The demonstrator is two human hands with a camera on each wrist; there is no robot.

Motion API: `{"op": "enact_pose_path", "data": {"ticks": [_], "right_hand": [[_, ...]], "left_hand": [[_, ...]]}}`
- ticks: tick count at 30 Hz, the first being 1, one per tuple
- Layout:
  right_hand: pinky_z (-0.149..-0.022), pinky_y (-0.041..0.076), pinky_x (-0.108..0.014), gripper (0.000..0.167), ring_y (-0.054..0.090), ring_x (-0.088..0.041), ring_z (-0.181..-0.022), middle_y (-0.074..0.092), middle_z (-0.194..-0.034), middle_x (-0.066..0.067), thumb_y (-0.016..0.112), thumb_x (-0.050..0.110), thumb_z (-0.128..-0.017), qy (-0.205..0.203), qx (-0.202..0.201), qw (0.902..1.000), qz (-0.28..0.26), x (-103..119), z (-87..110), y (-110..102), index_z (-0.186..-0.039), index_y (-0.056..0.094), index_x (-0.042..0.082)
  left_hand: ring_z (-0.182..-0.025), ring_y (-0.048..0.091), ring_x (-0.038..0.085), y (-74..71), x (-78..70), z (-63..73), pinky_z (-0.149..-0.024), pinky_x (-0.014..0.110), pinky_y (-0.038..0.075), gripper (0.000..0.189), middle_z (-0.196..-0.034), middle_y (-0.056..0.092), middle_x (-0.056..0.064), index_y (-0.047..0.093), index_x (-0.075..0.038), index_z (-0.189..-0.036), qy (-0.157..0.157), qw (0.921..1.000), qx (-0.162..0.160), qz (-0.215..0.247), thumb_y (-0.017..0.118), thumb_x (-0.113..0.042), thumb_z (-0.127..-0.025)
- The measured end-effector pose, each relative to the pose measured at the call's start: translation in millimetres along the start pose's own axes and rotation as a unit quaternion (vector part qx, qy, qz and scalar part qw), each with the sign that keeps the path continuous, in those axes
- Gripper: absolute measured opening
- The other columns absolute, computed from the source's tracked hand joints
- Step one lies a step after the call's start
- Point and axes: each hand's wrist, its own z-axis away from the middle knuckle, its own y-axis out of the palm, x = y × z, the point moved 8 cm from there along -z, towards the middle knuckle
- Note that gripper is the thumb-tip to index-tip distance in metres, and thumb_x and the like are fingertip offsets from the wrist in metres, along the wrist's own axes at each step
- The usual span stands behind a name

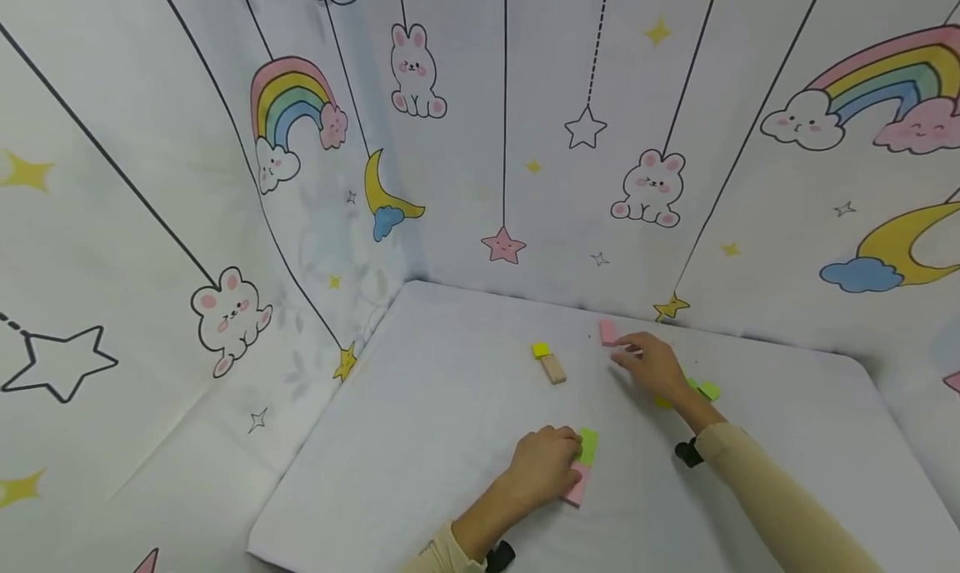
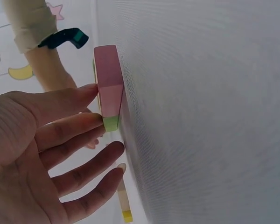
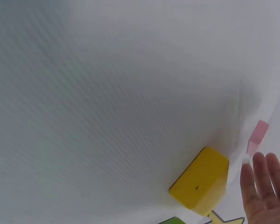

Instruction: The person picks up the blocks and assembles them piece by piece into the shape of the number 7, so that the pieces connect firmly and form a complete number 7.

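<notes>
My left hand (image 1: 546, 466) rests against the left side of a pink block (image 1: 576, 485) and a light green block (image 1: 588, 445) lying end to end on the white table. In the left wrist view, its thumb and index fingertip touch that side, with the other fingers spread and slightly bent. My right hand (image 1: 651, 369) reaches over the far part of the table with nothing in its grasp. Its fingertips are close to another pink block (image 1: 607, 332); contact cannot be made out. In the right wrist view, a yellow block (image 3: 203, 179) lies left of that hand.
A yellow cube (image 1: 540, 351) and a plain wooden block (image 1: 553, 369) lie together near the table's middle. Green blocks (image 1: 708, 390) sit beside the right wrist, partly covered by it. White cloth walls (image 1: 465, 156) with printed rabbits and stars rise behind the table.
</notes>
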Motion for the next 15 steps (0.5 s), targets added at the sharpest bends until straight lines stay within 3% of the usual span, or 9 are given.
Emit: {"op": "enact_pose_path", "data": {"ticks": [8,15], "right_hand": [[-0.094,0.053,-0.058,0.045,0.061,-0.040,-0.119,0.060,-0.138,-0.021,0.068,0.030,-0.102,0.025,0.006,0.9986,0.047,-11.4,-18.0,-0.5,-0.139,0.062,0.003],[-0.102,0.047,-0.060,0.061,0.058,-0.042,-0.123,0.055,-0.144,-0.024,0.067,0.038,-0.102,0.057,0.043,0.9948,0.073,-14.9,-34.9,8.9,-0.150,0.051,0.004]], "left_hand": [[-0.102,0.068,0.010,4.3,-2.3,-1.3,-0.071,0.024,0.053,0.031,-0.125,0.071,-0.015,0.081,-0.026,-0.115,-0.001,0.9999,0.004,-0.016,0.084,-0.037,-0.086],[-0.102,0.069,0.011,3.6,-2.0,-2.5,-0.073,0.025,0.054,0.031,-0.125,0.071,-0.014,0.081,-0.025,-0.115,-0.002,0.9999,0.005,-0.013,0.084,-0.036,-0.086]]}}
